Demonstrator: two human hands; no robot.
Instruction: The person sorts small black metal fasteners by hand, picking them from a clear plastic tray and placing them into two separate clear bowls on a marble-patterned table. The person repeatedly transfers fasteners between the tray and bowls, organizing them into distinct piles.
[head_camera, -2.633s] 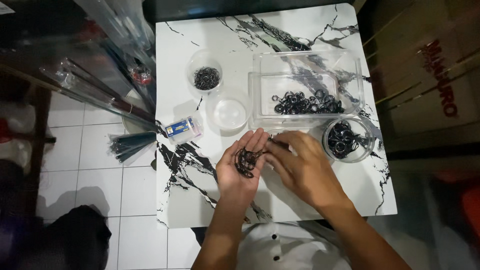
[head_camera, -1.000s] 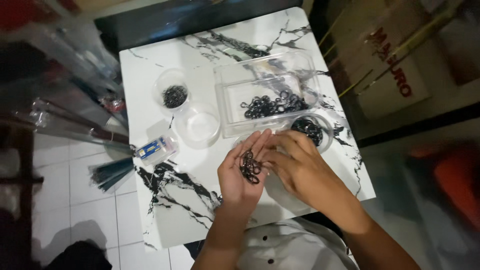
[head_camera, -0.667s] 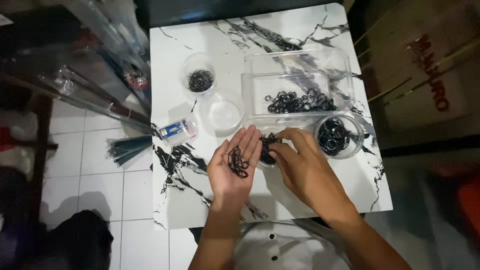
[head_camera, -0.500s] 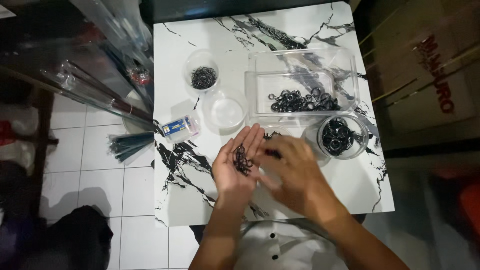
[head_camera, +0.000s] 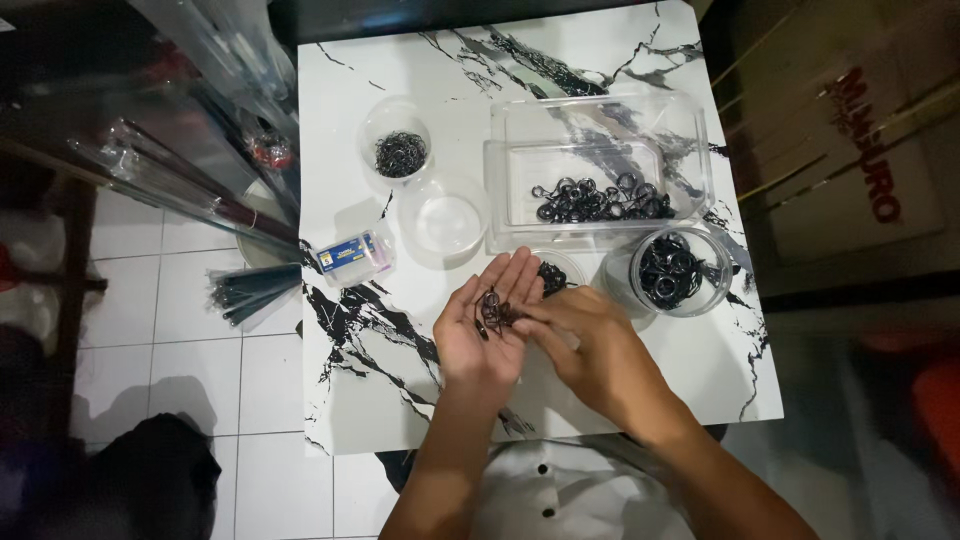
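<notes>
Marble table (head_camera: 360, 400): right hand (head_camera: 590, 350) back picking rings (head_camera: 492, 308) off left palm (head_camera: 482, 335)

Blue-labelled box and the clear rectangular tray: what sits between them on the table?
In the head view, an empty round clear cup stands between the small blue-labelled box and the clear rectangular tray.

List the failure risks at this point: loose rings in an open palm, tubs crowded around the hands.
1. The left hand lies open, palm up, with small black rings loose on it; a tilt could spill them onto the marble table.
2. The right hand picks at that pile; its fingertips may lift several rings or flick one away.
3. The round tub of rings stands close to the right hand; an outward sweep could knock it.
</notes>
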